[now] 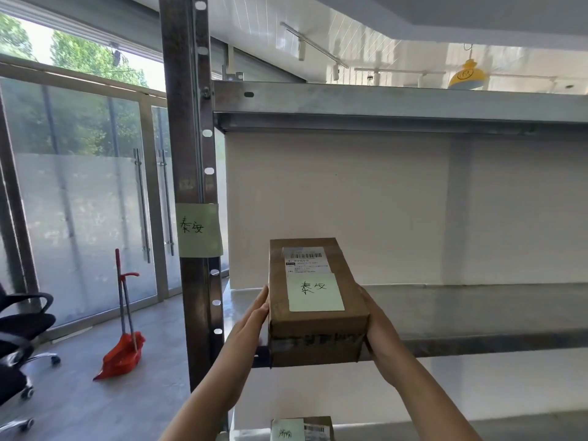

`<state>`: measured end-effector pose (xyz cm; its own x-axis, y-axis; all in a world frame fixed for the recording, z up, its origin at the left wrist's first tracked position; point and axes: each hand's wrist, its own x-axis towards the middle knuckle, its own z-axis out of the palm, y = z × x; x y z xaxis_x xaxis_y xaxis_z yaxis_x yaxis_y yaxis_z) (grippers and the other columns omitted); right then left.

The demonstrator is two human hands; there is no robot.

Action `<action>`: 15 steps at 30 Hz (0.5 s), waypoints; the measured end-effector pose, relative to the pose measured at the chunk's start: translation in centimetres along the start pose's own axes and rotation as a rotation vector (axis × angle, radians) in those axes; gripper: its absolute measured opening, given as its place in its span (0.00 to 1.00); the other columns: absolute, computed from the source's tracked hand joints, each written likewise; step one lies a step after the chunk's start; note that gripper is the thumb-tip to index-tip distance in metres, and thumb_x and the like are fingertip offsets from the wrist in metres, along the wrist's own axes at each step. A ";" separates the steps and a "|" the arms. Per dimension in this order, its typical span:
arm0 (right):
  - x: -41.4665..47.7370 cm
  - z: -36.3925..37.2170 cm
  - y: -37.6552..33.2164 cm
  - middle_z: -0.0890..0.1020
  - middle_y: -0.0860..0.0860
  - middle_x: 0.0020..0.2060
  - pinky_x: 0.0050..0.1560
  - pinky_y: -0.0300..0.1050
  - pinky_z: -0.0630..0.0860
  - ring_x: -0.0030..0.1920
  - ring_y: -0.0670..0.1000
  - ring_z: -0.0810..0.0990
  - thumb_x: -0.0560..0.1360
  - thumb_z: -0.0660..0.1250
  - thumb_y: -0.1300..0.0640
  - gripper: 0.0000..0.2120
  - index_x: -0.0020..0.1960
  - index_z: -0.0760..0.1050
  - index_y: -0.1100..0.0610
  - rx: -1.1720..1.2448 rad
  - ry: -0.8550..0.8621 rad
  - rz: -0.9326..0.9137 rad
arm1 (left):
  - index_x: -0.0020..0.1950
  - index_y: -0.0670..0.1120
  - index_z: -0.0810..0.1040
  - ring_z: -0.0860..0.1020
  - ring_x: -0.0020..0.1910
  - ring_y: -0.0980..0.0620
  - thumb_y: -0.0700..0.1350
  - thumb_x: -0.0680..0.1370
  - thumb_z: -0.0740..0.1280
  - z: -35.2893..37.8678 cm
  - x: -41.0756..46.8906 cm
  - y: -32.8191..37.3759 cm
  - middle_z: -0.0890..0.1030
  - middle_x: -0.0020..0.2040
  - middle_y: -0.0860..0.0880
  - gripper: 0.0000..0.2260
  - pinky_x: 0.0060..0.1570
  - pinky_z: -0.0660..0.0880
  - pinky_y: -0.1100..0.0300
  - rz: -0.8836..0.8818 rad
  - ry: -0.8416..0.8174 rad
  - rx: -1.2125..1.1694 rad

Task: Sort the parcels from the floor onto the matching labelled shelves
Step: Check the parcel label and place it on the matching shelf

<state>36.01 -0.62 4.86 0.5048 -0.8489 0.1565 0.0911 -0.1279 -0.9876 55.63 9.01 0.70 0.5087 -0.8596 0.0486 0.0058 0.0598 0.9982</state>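
Note:
A brown cardboard parcel [313, 329] with a shipping label and a pale green handwritten note on top is held lengthwise between both hands. My left hand [253, 316] presses its left side, my right hand [375, 316] its right side. The parcel sits over the front edge of a metal shelf [461, 300], partly over the shelf surface. A pale green label [199, 230] with the same handwritten characters is stuck on the shelf's left upright, just left of the parcel. Whether the parcel rests on the shelf or hovers just above it is unclear.
The dark metal upright [191, 154] stands close on the left. An upper shelf [381, 103] runs overhead. Another labelled parcel [300, 428] lies on the shelf below. A red dustpan with broom [124, 348], an office chair [19, 338] and glass doors [95, 218] are at the left.

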 end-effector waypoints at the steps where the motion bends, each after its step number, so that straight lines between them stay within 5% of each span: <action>1: 0.0 0.0 -0.1 0.84 0.41 0.53 0.52 0.40 0.75 0.56 0.43 0.80 0.84 0.54 0.45 0.13 0.56 0.78 0.39 -0.012 0.001 0.011 | 0.59 0.80 0.71 0.72 0.72 0.38 0.76 0.70 0.63 0.1 0.2 -0.2 0.70 0.76 0.50 0.18 0.67 0.70 0.33 -0.010 0.028 -0.016; 9: 0.5 0.3 -0.4 0.83 0.41 0.52 0.45 0.37 0.73 0.52 0.41 0.79 0.85 0.55 0.46 0.13 0.58 0.77 0.41 -0.013 0.020 0.042 | 0.65 0.76 0.71 0.74 0.70 0.41 0.67 0.78 0.61 0.3 -0.3 0.5 0.75 0.72 0.51 0.14 0.65 0.75 0.37 0.007 0.018 -0.072; 15: 0.9 0.2 -0.5 0.83 0.42 0.54 0.42 0.37 0.73 0.52 0.40 0.78 0.85 0.53 0.45 0.15 0.60 0.78 0.41 -0.044 0.016 0.078 | 0.60 0.66 0.79 0.83 0.57 0.43 0.61 0.81 0.62 0.6 0.0 1.5 0.85 0.59 0.49 0.10 0.54 0.82 0.40 -0.014 0.069 -0.118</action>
<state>36.59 -1.23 5.55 0.4947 -0.8654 0.0794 0.0145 -0.0831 -0.9964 55.08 8.77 2.24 0.5661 -0.8239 0.0276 0.1123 0.1103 0.9875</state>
